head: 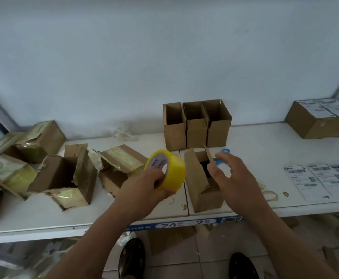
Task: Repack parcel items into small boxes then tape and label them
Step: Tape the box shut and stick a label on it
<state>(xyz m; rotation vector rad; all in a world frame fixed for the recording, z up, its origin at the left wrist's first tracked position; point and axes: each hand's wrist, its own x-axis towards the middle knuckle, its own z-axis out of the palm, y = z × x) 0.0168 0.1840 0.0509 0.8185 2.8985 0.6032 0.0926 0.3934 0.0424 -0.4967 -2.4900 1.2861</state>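
Now left hand [144, 185] grips yellow tape roll [165, 170], lifted above the white table [265, 141], just left of the open small box [202, 182]; right hand [228, 174] hovers unclenched over it, holding nothing.

dim, bluish cast | soft shadows | slight blur | wide-angle bending at edges

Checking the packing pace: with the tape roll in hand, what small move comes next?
Probably fold the open box's flaps shut with the right hand: they stand up, something dark sits inside, and the left hand holds the tape roll ready.
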